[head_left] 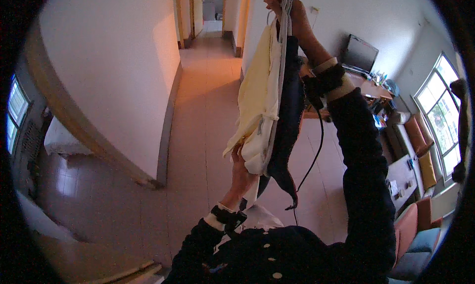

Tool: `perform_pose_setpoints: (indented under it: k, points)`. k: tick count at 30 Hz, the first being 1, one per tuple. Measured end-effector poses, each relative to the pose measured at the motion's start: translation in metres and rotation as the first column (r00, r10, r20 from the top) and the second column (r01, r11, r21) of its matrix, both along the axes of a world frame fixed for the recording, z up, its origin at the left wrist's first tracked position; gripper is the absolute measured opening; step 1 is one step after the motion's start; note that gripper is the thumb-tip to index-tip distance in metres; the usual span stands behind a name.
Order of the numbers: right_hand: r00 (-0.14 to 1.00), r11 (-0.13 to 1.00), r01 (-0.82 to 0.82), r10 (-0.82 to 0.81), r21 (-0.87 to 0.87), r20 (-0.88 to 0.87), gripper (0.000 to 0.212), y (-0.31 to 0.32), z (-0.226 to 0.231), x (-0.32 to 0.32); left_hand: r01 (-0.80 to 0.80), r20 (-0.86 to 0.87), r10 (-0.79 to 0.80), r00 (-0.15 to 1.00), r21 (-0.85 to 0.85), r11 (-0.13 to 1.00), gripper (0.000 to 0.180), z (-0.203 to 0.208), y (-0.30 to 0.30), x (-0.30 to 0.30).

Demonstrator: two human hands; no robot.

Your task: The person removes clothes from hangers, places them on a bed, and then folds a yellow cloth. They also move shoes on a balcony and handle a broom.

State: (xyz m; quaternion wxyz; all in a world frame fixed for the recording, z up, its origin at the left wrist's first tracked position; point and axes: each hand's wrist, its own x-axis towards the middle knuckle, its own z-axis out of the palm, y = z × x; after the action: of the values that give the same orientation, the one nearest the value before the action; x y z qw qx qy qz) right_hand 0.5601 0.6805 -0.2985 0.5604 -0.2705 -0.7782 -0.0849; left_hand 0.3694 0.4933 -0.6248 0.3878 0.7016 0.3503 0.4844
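Observation:
A cream and dark garment [260,93] hangs lengthwise in front of me, its cream cloth on the left and its dark cloth [288,115] on the right. A long grey strip [284,31] runs down between the two and reaches the top of the view. High up, my right hand [292,16] is closed around the garment's upper end, its fingers curled by the strip. A thin wire loop [268,17] shows beside those fingers; what it belongs to is hidden. Lower down, my left hand [241,177] is closed on the cream cloth near its bottom, fingers partly behind it.
A dark cable [319,150] hangs from my right wrist past the garment. A white wall corner [166,110] stands at left, beside a tiled hallway [203,81]. On the right are a desk with a monitor [361,53], a low table [401,177], and a cushioned sofa [418,135].

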Motion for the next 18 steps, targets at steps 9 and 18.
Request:
perform_pose_setpoints:
  k: [9, 18]
  points:
    - [0.988, 0.995, 0.076, -0.084, 0.063, 0.131, 0.017, 0.199, 0.001, 0.052, -0.387, 0.128, 0.365, 0.922, 0.285, 0.877, 0.076, -0.028, 0.241, 0.053]
    - [0.999, 0.994, -0.010, 0.015, -0.110, 0.046, 0.020, 0.442, 0.006, 0.079, -0.305, 0.040, 0.303, 0.952, 0.175, 0.936, 0.081, 0.020, 0.448, 0.090]
